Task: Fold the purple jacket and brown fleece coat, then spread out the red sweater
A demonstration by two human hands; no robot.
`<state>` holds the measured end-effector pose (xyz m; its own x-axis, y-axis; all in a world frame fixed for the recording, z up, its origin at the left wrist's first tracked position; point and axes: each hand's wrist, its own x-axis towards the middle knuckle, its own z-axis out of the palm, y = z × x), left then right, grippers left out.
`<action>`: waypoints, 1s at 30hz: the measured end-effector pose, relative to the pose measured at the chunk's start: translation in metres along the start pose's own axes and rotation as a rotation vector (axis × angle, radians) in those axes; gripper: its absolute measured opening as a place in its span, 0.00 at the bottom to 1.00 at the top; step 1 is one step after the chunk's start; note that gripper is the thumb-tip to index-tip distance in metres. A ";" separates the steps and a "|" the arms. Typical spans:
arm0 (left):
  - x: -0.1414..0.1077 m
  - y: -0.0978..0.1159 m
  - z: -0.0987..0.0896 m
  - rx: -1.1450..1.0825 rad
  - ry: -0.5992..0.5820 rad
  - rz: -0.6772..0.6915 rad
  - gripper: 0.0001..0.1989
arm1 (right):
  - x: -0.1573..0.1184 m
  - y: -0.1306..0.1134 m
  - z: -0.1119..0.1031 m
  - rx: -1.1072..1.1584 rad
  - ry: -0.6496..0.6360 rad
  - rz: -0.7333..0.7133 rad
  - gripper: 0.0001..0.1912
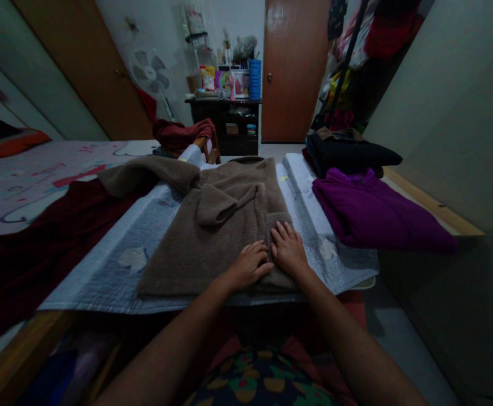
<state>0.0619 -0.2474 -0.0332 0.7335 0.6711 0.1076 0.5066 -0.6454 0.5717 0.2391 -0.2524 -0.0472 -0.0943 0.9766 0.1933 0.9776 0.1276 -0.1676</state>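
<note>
A brown fleece jacket (178, 254) lies spread on a light blue-grey padded cloth (94, 276). Its right side is folded inward, with that sleeve lying across the middle, while the other sleeve (153, 172) stretches out to the left. Both of my hands rest on the lower right part of the jacket, near a pocket. My left hand (250, 264) lies on the fabric, fingers extended. Beside it, my right hand (288, 248) is flat with its fingers spread over the pocket.
A folded purple garment (381, 211) and a stack of dark folded clothes (347, 152) sit on the right. Dark red clothing (52, 242) lies on the left over a pink printed bedsheet (81, 163). Farther back stand a fan (151, 72) and a dark shelf (225, 121).
</note>
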 end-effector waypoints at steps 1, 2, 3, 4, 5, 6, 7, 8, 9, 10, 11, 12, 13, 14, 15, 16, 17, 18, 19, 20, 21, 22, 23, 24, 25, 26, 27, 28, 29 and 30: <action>-0.002 0.001 0.002 0.005 0.014 0.000 0.12 | -0.001 -0.001 0.000 -0.002 -0.002 0.004 0.25; -0.003 0.002 0.004 0.012 0.028 0.002 0.12 | -0.001 -0.001 -0.001 -0.004 -0.003 0.006 0.25; -0.005 0.003 0.005 0.019 0.038 0.003 0.13 | 0.000 -0.001 -0.002 -0.004 -0.007 0.007 0.25; -0.006 0.004 0.006 0.025 0.044 0.005 0.13 | 0.001 -0.001 -0.004 -0.002 -0.016 0.006 0.25; -0.006 0.004 0.007 0.029 0.046 0.006 0.13 | 0.003 -0.001 -0.007 0.002 -0.030 0.004 0.25; -0.007 0.005 0.007 0.032 0.044 0.010 0.14 | 0.006 0.000 -0.010 0.008 -0.048 0.003 0.24; -0.007 0.005 0.007 0.034 0.042 0.013 0.14 | 0.010 0.000 -0.013 0.014 -0.065 0.000 0.23; -0.007 0.005 0.007 0.035 0.041 0.016 0.14 | 0.014 0.001 -0.016 0.020 -0.074 -0.001 0.22; -0.007 0.005 0.007 0.035 0.041 0.018 0.14 | 0.020 0.001 -0.018 0.023 -0.072 -0.003 0.22; -0.007 0.005 0.007 0.032 0.041 0.019 0.13 | 0.025 0.002 -0.018 0.024 -0.064 -0.008 0.22; -0.007 0.005 0.006 0.028 0.042 0.017 0.13 | 0.029 0.002 -0.018 0.022 -0.055 -0.015 0.22; -0.007 0.005 0.006 0.022 0.044 0.012 0.12 | 0.033 0.003 -0.015 0.019 -0.050 -0.022 0.23; -0.007 0.004 0.006 0.012 0.047 0.005 0.12 | 0.037 0.003 -0.012 0.013 -0.049 -0.028 0.24; -0.007 0.004 0.005 -0.002 0.049 -0.003 0.11 | 0.039 0.003 -0.008 0.008 -0.056 -0.032 0.25; -0.007 0.003 0.004 -0.021 0.052 -0.009 0.11 | 0.040 0.003 -0.003 0.002 -0.064 -0.037 0.26; -0.006 0.003 0.002 -0.045 0.056 -0.013 0.10 | 0.040 0.003 0.001 -0.004 -0.067 -0.038 0.27; -0.004 0.002 0.000 -0.075 0.059 -0.014 0.09 | 0.039 0.003 0.004 -0.009 -0.067 -0.040 0.27; -0.002 0.002 -0.002 -0.109 0.069 -0.019 0.07 | 0.039 0.003 0.007 -0.015 -0.063 -0.043 0.28; 0.001 0.001 -0.005 -0.141 0.087 -0.029 0.06 | 0.038 0.003 0.008 -0.020 -0.057 -0.045 0.28; 0.005 0.001 -0.007 -0.167 0.113 -0.046 0.06 | 0.037 0.003 0.009 -0.024 -0.050 -0.045 0.28; 0.010 0.000 -0.010 -0.181 0.150 -0.065 0.06 | 0.036 0.002 0.009 -0.027 -0.043 -0.043 0.28; 0.015 -0.001 -0.011 -0.180 0.192 -0.084 0.07 | 0.035 0.002 0.009 -0.028 -0.038 -0.040 0.28; 0.020 -0.002 -0.013 -0.163 0.233 -0.101 0.07 | 0.034 0.002 0.009 -0.027 -0.033 -0.037 0.28; 0.026 -0.004 -0.014 -0.131 0.269 -0.114 0.07 | 0.034 0.001 0.009 -0.026 -0.027 -0.033 0.28; 0.031 -0.007 -0.014 -0.092 0.297 -0.126 0.08 | 0.034 0.001 0.009 -0.025 -0.022 -0.030 0.28; 0.036 -0.010 -0.015 -0.050 0.317 -0.140 0.09 | 0.034 0.001 0.009 -0.026 -0.018 -0.029 0.28; 0.041 -0.014 -0.015 -0.008 0.325 -0.159 0.10 | 0.034 0.001 0.010 -0.027 -0.016 -0.029 0.28; 0.045 -0.019 -0.016 0.029 0.324 -0.183 0.11 | 0.034 0.001 0.010 -0.029 -0.015 -0.030 0.28; 0.048 -0.025 -0.017 0.059 0.318 -0.208 0.11 | 0.033 0.001 0.011 -0.031 -0.014 -0.030 0.28; 0.051 -0.030 -0.019 0.081 0.309 -0.231 0.12 | 0.033 0.000 0.011 -0.033 -0.014 -0.032 0.29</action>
<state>0.0754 -0.1867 -0.0299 0.4312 0.8725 0.2299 0.6857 -0.4825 0.5450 0.2344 -0.2181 -0.0514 -0.1278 0.9745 0.1843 0.9796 0.1530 -0.1300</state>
